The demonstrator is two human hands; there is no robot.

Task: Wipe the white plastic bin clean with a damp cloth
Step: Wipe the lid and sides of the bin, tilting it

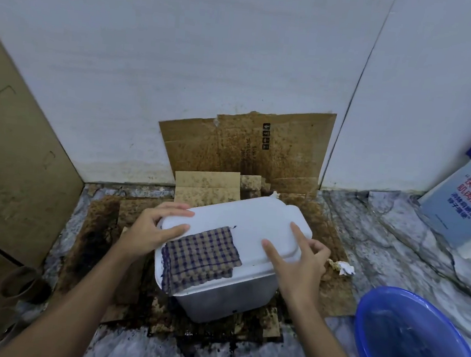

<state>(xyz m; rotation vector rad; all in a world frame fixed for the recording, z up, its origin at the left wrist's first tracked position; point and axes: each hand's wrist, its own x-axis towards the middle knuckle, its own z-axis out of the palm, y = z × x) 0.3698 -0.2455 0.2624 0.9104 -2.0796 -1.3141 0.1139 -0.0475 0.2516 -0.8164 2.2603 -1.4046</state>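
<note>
Where white walls (182, 58) meet, stained cardboard (100, 223) underlies the bin (253, 217).

Sheeted floor (395, 237): stained cardboard (90, 236) under white bin (225, 304), blue basin (429, 309), crumpled paper (342, 267).

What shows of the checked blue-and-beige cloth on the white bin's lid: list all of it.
The checked blue-and-beige woven cloth lies spread flat on the near left part of the white plastic bin's lid. Its weave looks ribbed; its near left edge droops over the lid's rim. The left hand rests on the lid with its thumb at the cloth's far edge; the right hand is clear of it. Dampness cannot be told.
</note>
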